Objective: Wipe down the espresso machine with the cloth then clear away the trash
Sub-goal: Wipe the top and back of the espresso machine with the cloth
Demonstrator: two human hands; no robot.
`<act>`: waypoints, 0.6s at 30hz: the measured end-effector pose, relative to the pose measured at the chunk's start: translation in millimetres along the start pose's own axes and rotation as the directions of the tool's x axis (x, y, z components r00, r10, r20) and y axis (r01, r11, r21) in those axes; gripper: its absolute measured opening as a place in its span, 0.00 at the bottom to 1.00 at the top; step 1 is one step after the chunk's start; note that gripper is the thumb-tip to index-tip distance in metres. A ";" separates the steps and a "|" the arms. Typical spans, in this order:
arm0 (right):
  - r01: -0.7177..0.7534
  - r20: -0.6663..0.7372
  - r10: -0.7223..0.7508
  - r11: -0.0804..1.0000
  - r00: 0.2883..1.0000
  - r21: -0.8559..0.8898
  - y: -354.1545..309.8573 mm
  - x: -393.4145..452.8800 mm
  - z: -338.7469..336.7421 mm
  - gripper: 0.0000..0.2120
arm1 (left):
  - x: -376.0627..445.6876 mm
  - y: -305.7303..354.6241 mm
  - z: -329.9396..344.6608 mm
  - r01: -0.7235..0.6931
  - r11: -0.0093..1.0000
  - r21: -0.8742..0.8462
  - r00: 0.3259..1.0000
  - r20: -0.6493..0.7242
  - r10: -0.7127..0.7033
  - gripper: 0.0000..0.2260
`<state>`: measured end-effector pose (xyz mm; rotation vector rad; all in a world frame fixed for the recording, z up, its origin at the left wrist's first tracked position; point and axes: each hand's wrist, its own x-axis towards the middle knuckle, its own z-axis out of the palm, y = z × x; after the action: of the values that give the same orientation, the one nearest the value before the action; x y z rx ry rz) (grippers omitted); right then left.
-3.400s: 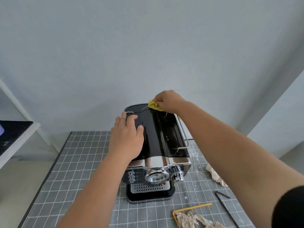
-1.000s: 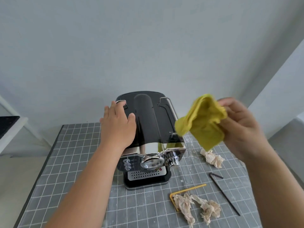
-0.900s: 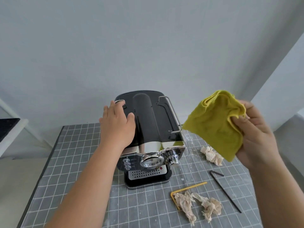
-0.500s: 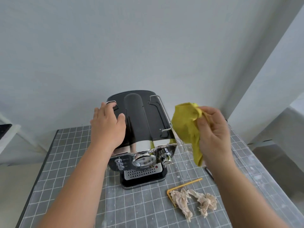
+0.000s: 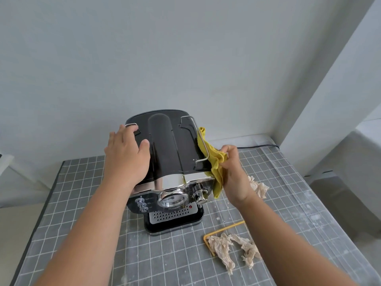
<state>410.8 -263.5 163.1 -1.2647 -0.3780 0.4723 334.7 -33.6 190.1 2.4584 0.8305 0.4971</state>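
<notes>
A: Clutter first. What lies around your machine?

B: Grey gridded mat (image 5: 86,213) covers the table. Two crumpled paper scraps (image 5: 233,249) lie in front of you to the right, touching a bent yellow stick (image 5: 223,229). One more paper scrap (image 5: 258,187) sits just beyond your right wrist, partly hidden by it. A black cable (image 5: 259,145) runs along the back edge by the wall. White dust speckles the mat on the right side.

A: And the espresso machine (image 5: 171,153) itself?

B: Upright near the middle of the mat, black top, chrome front band. A round gauge, a knob to its right, three small buttons to its left, a red dot above the perforated drip tray. Wire rails stand on both sides of the top.

A: Your hands?

B: Your left hand (image 5: 126,155) lies flat on the top's left side, fingers spread and straight, thumb toward the middle ridge. Your right hand (image 5: 235,174) pinches the yellow cloth (image 5: 212,159), fingers curled round a bunch of it.

A: Where does the cloth sit?

B: Pressed to the machine's right side, behind the right wire rail, which crosses in front of it. Its lower end hangs beside the chrome band.

A: Any writing?

B: Small marks beside the buttons and a line under the gauge, too small to read.
</notes>
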 end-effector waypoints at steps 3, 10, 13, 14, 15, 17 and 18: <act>-0.002 0.075 0.006 0.998 0.997 -0.062 5.2 3.8 -0.2 0.22 | -1.5 0.7 -1.5 0.003 1.000 0.004 1.000 0.002 -0.003 0.20; 0.116 0.149 -0.098 0.986 0.984 -0.119 15.7 -3.7 6.2 0.29 | -4.4 4.9 -3.8 0.020 1.000 -0.004 1.000 0.016 -0.019 0.20; 0.084 0.131 -0.067 0.988 0.989 -0.128 14.5 -1.2 1.0 0.29 | -3.7 4.1 -3.8 0.016 1.000 -0.010 1.000 0.017 -0.015 0.20; 0.083 0.133 -0.067 0.990 0.989 -0.115 14.7 -0.7 -1.0 0.29 | -4.0 3.8 -3.7 0.017 1.000 -0.013 1.000 0.016 -0.017 0.20; 0.085 0.134 -0.072 0.992 0.988 -0.096 14.9 -0.2 -3.1 0.28 | -4.7 4.0 -4.0 0.016 1.000 -0.011 1.000 0.015 -0.016 0.20; 0.086 0.121 -0.078 0.994 0.990 -0.063 15.7 0.0 -6.6 0.28 | -5.7 4.0 -4.3 0.017 1.000 -0.012 1.000 0.019 -0.017 0.20; 0.086 0.109 -0.080 0.995 0.991 -0.054 16.3 -0.6 -7.4 0.28 | -5.3 3.5 -4.2 0.017 1.000 -0.013 1.000 0.020 -0.016 0.20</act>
<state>412.1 -266.1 145.4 -1.2781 -0.5361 0.4617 330.3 -38.0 194.5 2.4389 0.8361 0.4695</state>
